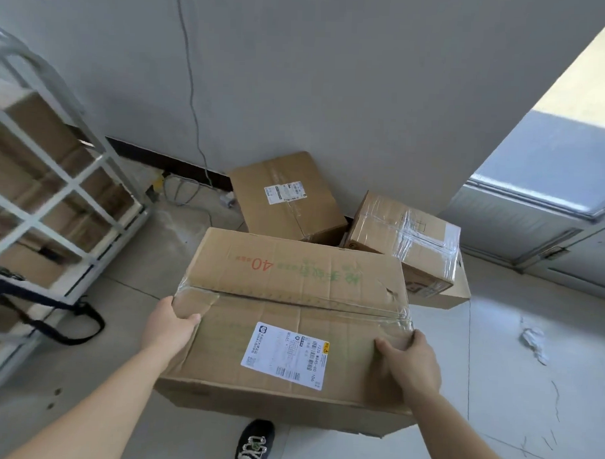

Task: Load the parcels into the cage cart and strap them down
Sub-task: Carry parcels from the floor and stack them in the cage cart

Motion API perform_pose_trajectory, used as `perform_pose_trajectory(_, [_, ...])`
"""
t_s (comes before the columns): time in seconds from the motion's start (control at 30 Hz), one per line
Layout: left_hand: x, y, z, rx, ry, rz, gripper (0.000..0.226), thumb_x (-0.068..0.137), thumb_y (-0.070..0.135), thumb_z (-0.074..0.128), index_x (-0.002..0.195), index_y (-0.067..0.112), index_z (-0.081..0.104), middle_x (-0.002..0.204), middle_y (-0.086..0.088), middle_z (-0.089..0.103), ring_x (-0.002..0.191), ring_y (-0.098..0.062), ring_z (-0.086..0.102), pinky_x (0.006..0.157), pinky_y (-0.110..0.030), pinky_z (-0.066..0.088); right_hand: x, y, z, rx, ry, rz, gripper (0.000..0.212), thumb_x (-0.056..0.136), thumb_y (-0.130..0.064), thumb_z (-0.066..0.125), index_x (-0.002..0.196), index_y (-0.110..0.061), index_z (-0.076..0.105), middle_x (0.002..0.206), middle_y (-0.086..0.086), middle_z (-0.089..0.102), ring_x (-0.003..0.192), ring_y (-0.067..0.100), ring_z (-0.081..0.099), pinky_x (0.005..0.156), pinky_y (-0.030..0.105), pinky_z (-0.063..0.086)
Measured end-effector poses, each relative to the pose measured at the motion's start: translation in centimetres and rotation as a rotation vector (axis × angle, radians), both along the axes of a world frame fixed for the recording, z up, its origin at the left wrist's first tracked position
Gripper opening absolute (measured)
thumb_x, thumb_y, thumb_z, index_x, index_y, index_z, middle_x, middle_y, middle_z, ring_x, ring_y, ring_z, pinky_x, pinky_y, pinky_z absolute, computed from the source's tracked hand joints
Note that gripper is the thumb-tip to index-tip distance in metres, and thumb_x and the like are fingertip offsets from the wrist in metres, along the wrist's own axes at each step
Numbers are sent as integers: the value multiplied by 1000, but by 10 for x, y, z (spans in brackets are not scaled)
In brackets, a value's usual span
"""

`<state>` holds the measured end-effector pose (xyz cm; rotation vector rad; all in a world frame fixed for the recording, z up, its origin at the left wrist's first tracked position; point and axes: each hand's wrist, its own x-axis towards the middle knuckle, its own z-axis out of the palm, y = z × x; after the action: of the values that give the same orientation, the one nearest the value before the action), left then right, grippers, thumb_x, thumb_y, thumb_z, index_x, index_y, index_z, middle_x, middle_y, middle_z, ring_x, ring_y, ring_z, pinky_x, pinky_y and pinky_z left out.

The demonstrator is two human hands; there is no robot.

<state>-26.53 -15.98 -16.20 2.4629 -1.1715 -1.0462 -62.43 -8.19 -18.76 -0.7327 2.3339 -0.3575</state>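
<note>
Cage cart point(86, 184), far left, holding cartons point(37, 124) behind its bars; black strap point(51, 303) trails at its base. Left hand point(174, 322) grips the left end of the large taped carton point(292, 284), thumb on top; right hand point(409, 360) clamps the opposite end likewise. Carton is right of the cart, apparently lifted. Creased, dented board suggests yielding walls and some weight: hold low at the ends. Labelled parcel point(288, 198) and tape-wrapped parcel point(404, 233) wait beyond.
</note>
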Motion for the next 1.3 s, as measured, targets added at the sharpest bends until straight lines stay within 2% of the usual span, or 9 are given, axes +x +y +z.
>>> perform_pose_trajectory(0.1, [24,21,41,-64,-5,59,48,90,23,66,133,10,50,129,-11,59,115,-32,56,84,-37,44,18,-12,41,-81,19,107,70,79,-52,69,133,-13,48,128,11,58,120,35,52,96,45,46])
perform_pose_trajectory(0.17, [43,37,68,-92,-22,96,48,91,27,65,133,12,50,127,-9,60,114,-31,56,79,-34,42,33,-22,69,-123,22,177,75,79,-54,69,137,-13,45,131,12,56,124,34,49,98,45,44])
perform_pose_trajectory(0.27, [73,58,111,-166,-53,167,45,90,32,66,129,15,53,124,-7,63,110,-30,58,84,-37,48,60,-39,110,-191,12,263,85,77,-59,68,144,-15,39,137,11,52,127,36,46,101,47,43])
perform_pose_trajectory(0.5, [157,109,203,-335,-72,357,46,88,34,67,128,16,54,123,-6,63,110,-31,58,89,-40,49,151,-75,203,-350,-26,493,87,76,-60,70,144,-14,41,136,14,54,126,38,48,100,47,45])
perform_pose_trajectory(0.6, [194,131,239,-398,-99,443,50,89,30,68,132,10,54,127,-9,62,113,-32,57,80,-32,43,196,-81,239,-416,-37,579,83,76,-59,71,141,-14,45,134,12,55,123,36,50,97,46,47])
perform_pose_trajectory(0.7, [237,156,268,-419,-160,492,49,85,38,70,127,13,59,119,-9,66,106,-31,61,78,-34,47,244,-84,270,-458,-18,666,84,75,-61,70,139,-12,47,133,13,56,122,36,52,99,47,46])
perform_pose_trajectory(0.9, [329,212,316,-470,-219,567,47,84,42,69,119,13,63,113,-9,67,101,-31,62,81,-36,50,350,-77,326,-554,-5,809,67,74,-61,69,119,-13,58,117,12,65,109,36,60,90,43,50])
perform_pose_trajectory(1.1, [429,260,357,-505,-262,604,40,83,47,67,109,16,65,96,-4,67,84,-25,62,71,-35,52,459,-62,370,-634,-37,896,58,71,-61,71,103,-14,61,105,7,68,100,32,63,83,41,51])
perform_pose_trajectory(1.3, [526,295,390,-565,-300,615,32,84,43,67,104,18,68,89,-2,67,80,-25,63,70,-34,52,566,-46,398,-657,-89,930,58,70,-59,73,104,-14,63,108,7,69,103,32,63,82,38,50])
